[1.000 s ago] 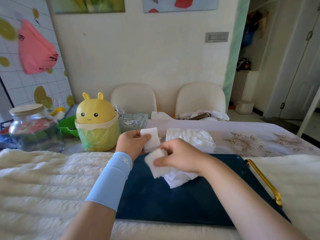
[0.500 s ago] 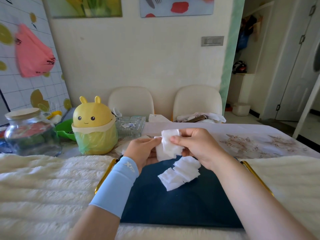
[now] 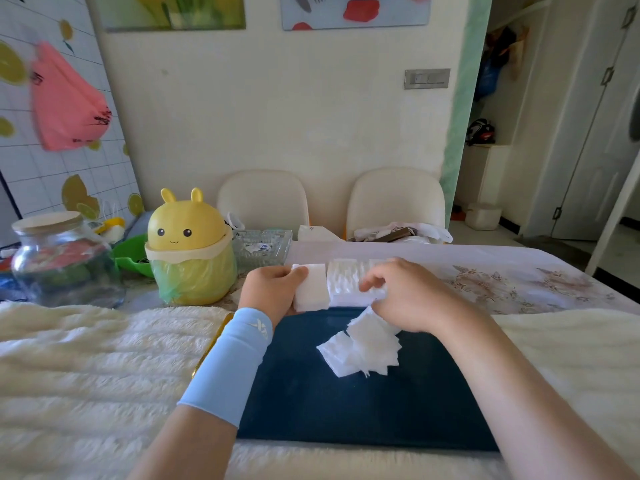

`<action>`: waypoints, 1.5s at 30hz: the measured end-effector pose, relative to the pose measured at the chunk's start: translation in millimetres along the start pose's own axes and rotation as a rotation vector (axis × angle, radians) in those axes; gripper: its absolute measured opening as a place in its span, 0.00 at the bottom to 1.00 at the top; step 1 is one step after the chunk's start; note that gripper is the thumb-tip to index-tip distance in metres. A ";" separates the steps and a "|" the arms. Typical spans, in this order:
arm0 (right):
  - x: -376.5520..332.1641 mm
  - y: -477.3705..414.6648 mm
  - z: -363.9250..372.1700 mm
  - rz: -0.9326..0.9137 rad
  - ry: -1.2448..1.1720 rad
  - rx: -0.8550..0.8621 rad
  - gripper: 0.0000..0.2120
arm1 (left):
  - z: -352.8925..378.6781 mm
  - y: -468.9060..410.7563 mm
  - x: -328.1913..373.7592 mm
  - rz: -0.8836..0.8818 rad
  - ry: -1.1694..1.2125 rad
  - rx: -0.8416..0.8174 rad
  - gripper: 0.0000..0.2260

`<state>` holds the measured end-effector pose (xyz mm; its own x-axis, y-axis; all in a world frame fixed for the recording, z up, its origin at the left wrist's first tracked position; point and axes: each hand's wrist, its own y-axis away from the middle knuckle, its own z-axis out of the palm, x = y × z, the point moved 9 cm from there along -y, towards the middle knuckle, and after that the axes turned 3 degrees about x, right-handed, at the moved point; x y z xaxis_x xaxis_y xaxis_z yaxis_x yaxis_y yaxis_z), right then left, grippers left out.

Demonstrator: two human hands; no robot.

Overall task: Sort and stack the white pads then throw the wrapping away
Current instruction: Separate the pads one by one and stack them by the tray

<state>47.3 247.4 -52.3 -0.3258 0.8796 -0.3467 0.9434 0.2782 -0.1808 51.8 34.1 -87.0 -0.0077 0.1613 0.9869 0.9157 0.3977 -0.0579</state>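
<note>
My left hand [image 3: 272, 289] grips a small neat stack of white pads [image 3: 311, 287] upright at the far edge of the dark blue tray [image 3: 346, 410]. Just to its right lies a wrapped row of white pads [image 3: 348, 282] on the table behind the tray. My right hand [image 3: 405, 296] hovers over that row and over a loose fanned heap of pads [image 3: 363, 348] on the tray, fingers curled and blurred; whether they pinch a pad is unclear.
A yellow bunny-shaped bin [image 3: 188, 251] with a green-yellow liner stands left of the tray. Further left are a glass jar [image 3: 59, 261] and a green bowl [image 3: 133, 252]. A glass dish [image 3: 261, 247] sits behind. Fluffy cream cloth [image 3: 86, 368] flanks the tray; two chairs stand beyond.
Both hands have come apart and lowered. The left keeps the stack it held; the right has moved right and down towards the loose heap on the tray.
</note>
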 end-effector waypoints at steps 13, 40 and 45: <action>-48.1 14.0 52.0 -0.208 0.117 -0.278 0.11 | -3.0 -1.4 -2.1 0.004 -0.016 0.016 0.05; -10.9 -5.1 -13.8 -0.031 -0.615 0.233 0.18 | 60.7 44.5 11.4 -0.152 0.325 -0.529 0.16; 10.2 -7.5 -13.7 0.134 -0.678 0.275 0.15 | 59.1 41.5 10.4 -0.145 0.381 -0.530 0.10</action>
<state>37.7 259.6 -41.9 -0.2599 0.4435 -0.8578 0.9570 -0.0002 -0.2900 66.0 105.6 -88.1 -0.0919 -0.2297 0.9689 0.9904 -0.1224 0.0649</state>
